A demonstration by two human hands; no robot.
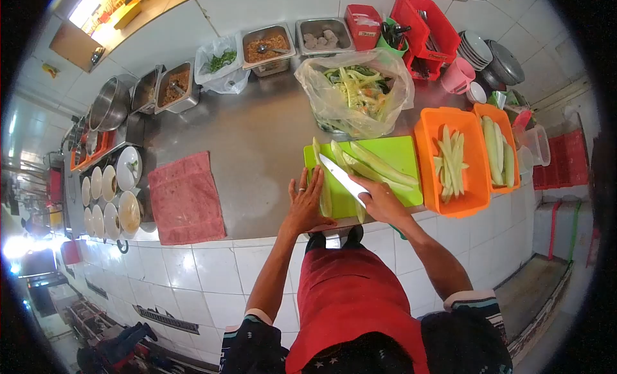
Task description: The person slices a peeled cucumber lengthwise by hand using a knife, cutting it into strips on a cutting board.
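A green cutting board (407, 157) lies near the counter's front edge with several long pale-green cucumber pieces (383, 163) on it. My left hand (304, 202) rests at the board's left side, fingers stretched out against a long cucumber strip (325, 193), its thumb by the strip's near end. My right hand (384, 202) is closed round the handle of a knife (344, 180) with a white blade. The blade slants up and left over the board, its tip close to that strip. Just right of the board, an orange container (430, 193) holds cut cucumber strips (452, 160).
A second orange container (511, 183) holds larger cucumber pieces. Behind the board sits a clear plastic bag (392, 110) of vegetable scraps. A red cloth (186, 197) lies on the left, near white bowls (128, 214). Metal food trays (326, 51) line the wall.
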